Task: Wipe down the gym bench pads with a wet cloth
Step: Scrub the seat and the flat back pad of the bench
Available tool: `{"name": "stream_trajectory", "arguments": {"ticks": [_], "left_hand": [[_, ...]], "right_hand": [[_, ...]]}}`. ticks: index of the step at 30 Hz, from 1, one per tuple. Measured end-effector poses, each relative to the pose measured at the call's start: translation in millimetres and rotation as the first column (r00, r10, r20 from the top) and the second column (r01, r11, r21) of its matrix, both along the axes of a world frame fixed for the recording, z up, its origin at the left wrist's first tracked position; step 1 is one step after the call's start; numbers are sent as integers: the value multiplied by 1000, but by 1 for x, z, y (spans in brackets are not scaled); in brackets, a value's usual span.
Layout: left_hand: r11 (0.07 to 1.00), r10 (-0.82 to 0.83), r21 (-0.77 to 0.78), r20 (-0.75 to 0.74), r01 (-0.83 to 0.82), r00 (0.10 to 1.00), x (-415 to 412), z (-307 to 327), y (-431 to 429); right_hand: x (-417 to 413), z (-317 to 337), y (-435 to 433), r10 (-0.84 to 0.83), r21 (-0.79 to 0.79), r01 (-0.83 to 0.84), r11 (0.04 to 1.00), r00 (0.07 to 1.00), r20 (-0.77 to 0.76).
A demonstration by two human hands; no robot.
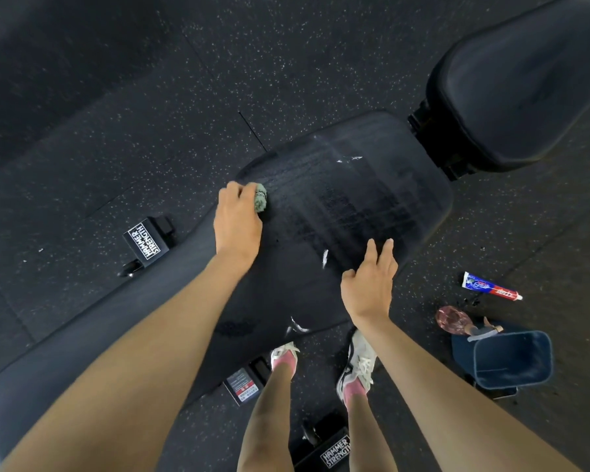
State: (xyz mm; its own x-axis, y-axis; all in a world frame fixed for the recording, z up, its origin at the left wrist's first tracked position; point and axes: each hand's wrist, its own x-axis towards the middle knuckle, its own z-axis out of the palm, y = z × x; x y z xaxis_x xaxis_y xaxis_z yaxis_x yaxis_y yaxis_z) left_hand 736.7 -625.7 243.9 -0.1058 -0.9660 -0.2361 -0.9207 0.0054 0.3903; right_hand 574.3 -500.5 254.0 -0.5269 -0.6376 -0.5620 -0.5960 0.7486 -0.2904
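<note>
1. The long black bench pad [355, 206] runs from near left to far right, its far half streaked wet. A separate seat pad [525, 80] lies far right.
2. The left hand [237, 219] grips a balled green cloth [261, 197] on the pad's left edge. The right hand [368, 284] rests on the pad, fingers straight, holding nothing.
3. The floor [116, 114] is speckled black rubber. At right lie a toothpaste tube [491, 287], a pink bottle [452, 320] and a blue bin [511, 359].
</note>
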Motion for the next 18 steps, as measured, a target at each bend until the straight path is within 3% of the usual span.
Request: {"name": "stream_trajectory", "arguments": {"ticks": [4,11,15,18], "left_hand": [[999,-13,33,-17,13,1000,-22,-7,42],[990,-96,75,-231,116,968,-64,-7,121],[999,29,-10,-281,-33,959,-46,-7,111],[988,151,-11,-192,-156,970,-29,-6,84]], "right_hand": [[-4,0,11,-3,0,3,1000,1000,-3],[-16,1,21,43,11,-43,999,999,32],[-22,2,22,23,-6,-23,1000,996,81],[-25,3,25,13,-23,-10,1000,993,113]]}}
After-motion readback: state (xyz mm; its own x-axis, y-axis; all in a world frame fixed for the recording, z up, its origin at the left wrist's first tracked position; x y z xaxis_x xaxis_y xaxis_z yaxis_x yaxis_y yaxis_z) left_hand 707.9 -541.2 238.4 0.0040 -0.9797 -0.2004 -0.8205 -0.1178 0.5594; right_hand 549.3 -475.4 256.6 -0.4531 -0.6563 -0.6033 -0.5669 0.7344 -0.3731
